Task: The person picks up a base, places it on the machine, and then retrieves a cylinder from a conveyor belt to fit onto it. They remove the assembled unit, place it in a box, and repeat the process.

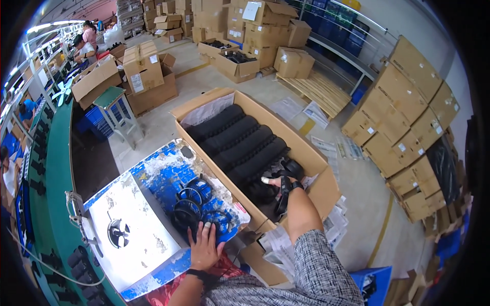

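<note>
My left hand (205, 250), fingers spread, rests at the edge of a worn blue-and-white bench (158, 168). Its fingertips touch a cluster of round black plastic parts (186, 213), some of them ring-shaped. My right hand (282, 182) reaches into an open cardboard box (311, 158), among loose black parts at its near right end. A light covering wraps one digit's tip, which points left; the other fingers are hidden among the dark parts, so any grip is unclear. Rows of stacked black ribbed parts (245, 145) fill the rest of the box.
A white metal fixture (132, 224) with a round opening stands on the bench. Along the left runs a green conveyor (56, 178) carrying black parts. Behind are a stool (109, 97) and cartons (143, 66); stacked cartons (398, 97) rise at right. A blue bin (375, 278) sits lower right.
</note>
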A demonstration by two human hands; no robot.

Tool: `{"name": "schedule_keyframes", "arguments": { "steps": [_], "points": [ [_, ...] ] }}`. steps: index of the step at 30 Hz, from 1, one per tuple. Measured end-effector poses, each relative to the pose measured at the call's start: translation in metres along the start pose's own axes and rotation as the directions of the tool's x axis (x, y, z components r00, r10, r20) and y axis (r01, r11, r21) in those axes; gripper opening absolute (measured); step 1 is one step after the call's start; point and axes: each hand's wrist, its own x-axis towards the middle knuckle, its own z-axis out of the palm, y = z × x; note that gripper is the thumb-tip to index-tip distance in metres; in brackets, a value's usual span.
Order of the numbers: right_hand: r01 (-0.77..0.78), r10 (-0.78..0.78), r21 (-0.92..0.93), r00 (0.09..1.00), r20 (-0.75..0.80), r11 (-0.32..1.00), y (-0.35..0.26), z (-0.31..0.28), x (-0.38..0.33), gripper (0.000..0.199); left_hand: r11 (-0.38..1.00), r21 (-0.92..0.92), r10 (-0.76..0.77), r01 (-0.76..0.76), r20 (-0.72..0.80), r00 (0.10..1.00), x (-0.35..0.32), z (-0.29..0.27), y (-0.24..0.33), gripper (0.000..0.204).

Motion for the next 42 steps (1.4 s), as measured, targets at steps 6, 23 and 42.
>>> {"name": "schedule_keyframes", "arguments": {
  "steps": [6,23,42],
  "points": [
    [-0.094,0.095,-0.025,0.995,0.012,0.995,-0.025,0.0,-0.013,0.15,1.0,-0.013,-0.006,0.006,-0.004,1.0,0.0,0.003,0.001,0.073],
    [-0.069,0.017,-0.205,0.969,-0.246,0.976,-0.05,0.071,-0.032,0.11,1.0,-0.005,0.004,-0.004,-0.038,0.999,-0.003,0.004,0.001,0.07],
    [0.236,-0.265,-0.193,0.954,-0.139,0.952,0.014,0.024,0.023,0.062,0.999,-0.04,-0.019,0.017,-0.051,0.999,-0.004,0.011,0.001,0.068]
  ]
}}
